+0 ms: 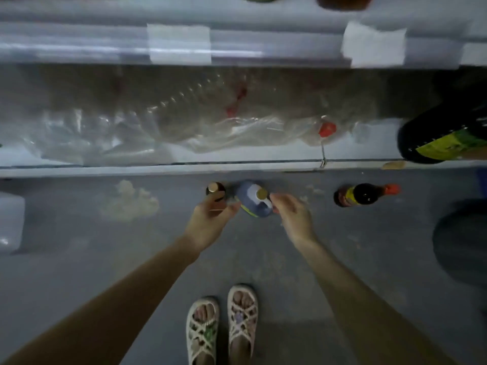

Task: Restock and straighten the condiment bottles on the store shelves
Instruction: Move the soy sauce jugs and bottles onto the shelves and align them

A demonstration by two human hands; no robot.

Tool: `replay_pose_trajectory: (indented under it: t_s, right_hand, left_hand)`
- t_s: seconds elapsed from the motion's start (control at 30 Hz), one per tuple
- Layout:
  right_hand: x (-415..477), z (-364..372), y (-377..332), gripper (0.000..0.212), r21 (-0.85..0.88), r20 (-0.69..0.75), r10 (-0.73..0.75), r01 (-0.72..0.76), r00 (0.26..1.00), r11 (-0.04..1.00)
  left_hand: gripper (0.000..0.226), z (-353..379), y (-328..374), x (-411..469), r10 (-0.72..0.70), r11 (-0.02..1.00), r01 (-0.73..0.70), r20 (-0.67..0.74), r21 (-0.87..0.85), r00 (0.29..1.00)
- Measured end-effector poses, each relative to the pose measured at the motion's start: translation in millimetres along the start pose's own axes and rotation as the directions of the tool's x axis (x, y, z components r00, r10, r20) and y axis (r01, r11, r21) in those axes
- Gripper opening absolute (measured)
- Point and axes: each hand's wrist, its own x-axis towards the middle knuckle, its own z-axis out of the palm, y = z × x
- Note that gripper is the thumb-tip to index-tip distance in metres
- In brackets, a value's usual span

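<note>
A dim aisle seen from straight above: a grey floor (79, 259) with a pale smear (129, 201) near the front edge of the bottom shelf (131, 169). White paper tags (179, 43) hang on the lip of the shelf above. On the bottom shelf lies a pack of plastic-wrapped bottles (184, 122) with red caps, and at its right end a large dark bottle (442, 138) with a yellow-green label.

The task's bottles are on the floor, just in front of that shelf's front edge. A small brown bottle (216, 192) and a blue jug (257, 198) stand upright side by side, with their gold caps facing the camera and their long axes vertical. The left grip (210, 214) is curled round the lower part of the small brown bottle. The right grip (292, 214) pinches the jug's right side between thumb and fingertips, though blur softens the contact. Farther right, apart from both, a red-capped bottle (366, 194) lies on its side, its long axis along the shelf edge and its cap pointing right.

Two feet in pale sandals (203, 330) stand at the near edge of the view.
</note>
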Motion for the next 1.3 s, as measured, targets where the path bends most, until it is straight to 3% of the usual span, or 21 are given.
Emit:
replay_pose_trajectory:
  t_s: [0.07,0.13,0.3,0.5,0.8,1.03,1.3]
  right_hand:
    - [22.7,10.1,37.0,0.011,-0.046,0.014,0.001,-0.001,1.0,0.999]
    - [45.9,19.1,70.7,0.01,-0.063,0.015,0.025,-0.024,1.0,0.998]
    - [92.5,35.6,127.3,0.035,-0.085,0.025,0.06,-0.058,0.998,0.995]
    - [124.5,47.1,157.7,0.025,-0.156,0.082,0.072,-0.058,0.994,0.986]
    - [135.2,58.4,161.8,0.044,-0.244,0.091,0.051,-0.028,0.995,0.969]
    - [103.3,56.0,146.6,0.055,-0.161,0.046,0.086,-0.077,0.995,0.984]
    - [35.7,2.2,86.9,0.046,-0.198,0.035,0.066,-0.058,0.997,0.979]
  left_hand:
    - [0.044,13.5,-28.4,25.8,-0.037,0.999,0.037,0.002,0.005,0.999]
    - [0.046,26.8,-55.0,52.1,-0.067,0.998,0.066,0.005,0.022,0.998]
    - [0.05,50.8,-97.9,98.1,-0.104,0.994,0.104,0.005,0.017,0.995]
    - [0.054,64.3,-130.5,128.9,-0.14,0.99,0.141,0.048,-0.01,0.989]
    - [0.054,62.7,-142.2,138.0,-0.131,0.991,0.132,0.057,-0.016,0.99]
    - [0.056,56.0,-132.8,113.3,-0.117,0.993,0.116,0.081,0.007,0.99]
    - [0.056,45.8,-84.6,41.3,-0.067,0.998,0.066,0.125,0.012,0.99]
